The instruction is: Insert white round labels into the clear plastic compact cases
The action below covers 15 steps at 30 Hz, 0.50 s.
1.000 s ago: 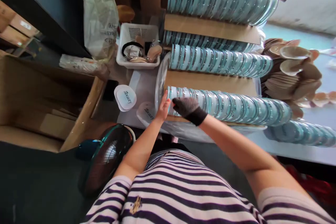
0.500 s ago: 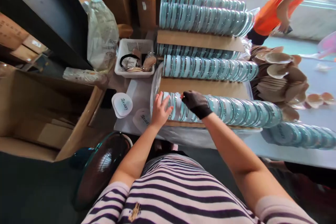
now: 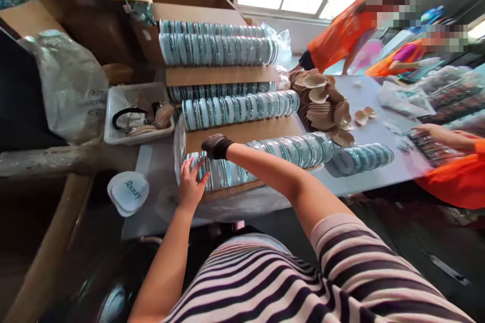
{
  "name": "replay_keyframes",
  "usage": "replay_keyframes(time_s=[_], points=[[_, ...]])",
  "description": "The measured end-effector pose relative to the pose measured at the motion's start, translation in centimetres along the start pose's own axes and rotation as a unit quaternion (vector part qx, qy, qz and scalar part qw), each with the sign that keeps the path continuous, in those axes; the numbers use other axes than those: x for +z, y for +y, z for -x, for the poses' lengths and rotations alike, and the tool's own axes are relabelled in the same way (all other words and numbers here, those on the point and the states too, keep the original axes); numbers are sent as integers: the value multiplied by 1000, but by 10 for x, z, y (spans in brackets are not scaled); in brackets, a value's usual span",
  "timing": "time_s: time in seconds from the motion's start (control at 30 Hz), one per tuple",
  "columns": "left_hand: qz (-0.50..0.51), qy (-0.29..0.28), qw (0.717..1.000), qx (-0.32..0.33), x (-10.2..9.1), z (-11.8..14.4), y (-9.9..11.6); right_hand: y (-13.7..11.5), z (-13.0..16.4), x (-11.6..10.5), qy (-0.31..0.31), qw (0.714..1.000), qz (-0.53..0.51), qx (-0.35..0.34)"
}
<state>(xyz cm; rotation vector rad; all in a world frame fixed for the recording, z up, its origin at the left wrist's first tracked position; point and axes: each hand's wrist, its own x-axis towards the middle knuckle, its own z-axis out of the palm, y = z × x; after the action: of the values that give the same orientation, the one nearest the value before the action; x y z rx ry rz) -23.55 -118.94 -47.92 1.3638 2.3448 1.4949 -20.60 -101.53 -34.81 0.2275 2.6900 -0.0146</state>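
A row of round, clear-wrapped discs with pale teal edges [image 3: 291, 152] lies on cardboard in front of me. At its left end my left hand [image 3: 192, 184] is bare, fingers spread and touching the end discs. My right hand [image 3: 216, 146] wears a dark glove with some fingertips bare. It is curled down at the top edge of the same row, just right of my left hand; what its fingers grip is hidden. Left of the row, white rounded cards printed "beauty" [image 3: 131, 193] lie on the table [image 3: 146, 219].
More disc rows [image 3: 242, 109] stand behind. A white basket [image 3: 140, 136] of small items sits left. Brown shell-like pieces [image 3: 320, 103] are heaped right, near a short disc row [image 3: 366, 159]. Co-workers in orange [image 3: 335, 35] are at the far right.
The view has swung to the right, showing more of the table and co-workers. My right hand has moved left along the row, close to my left hand, which stays at the row's end.
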Motion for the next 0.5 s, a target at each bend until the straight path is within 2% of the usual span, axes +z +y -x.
replay_keyframes(time_s=[0.1,0.2,0.27,0.37,0.43,0.5], points=[[4,-20,1000,-9,-4,-3,7,-11,35,32,93,989,-95,62],[0,-26,999,-28,-5,-7,7,-31,65,74,139,972,-140,128],[-2,-24,999,-34,-5,-8,6,-47,77,103,140,967,-149,152],[-1,-16,999,-30,-4,-7,7,-69,84,142,111,971,-156,142],[-2,-10,1000,-26,-4,-4,7,-79,84,160,83,976,-158,122],[-8,-10,1000,-23,-5,-3,8,-83,86,169,64,980,-157,105]])
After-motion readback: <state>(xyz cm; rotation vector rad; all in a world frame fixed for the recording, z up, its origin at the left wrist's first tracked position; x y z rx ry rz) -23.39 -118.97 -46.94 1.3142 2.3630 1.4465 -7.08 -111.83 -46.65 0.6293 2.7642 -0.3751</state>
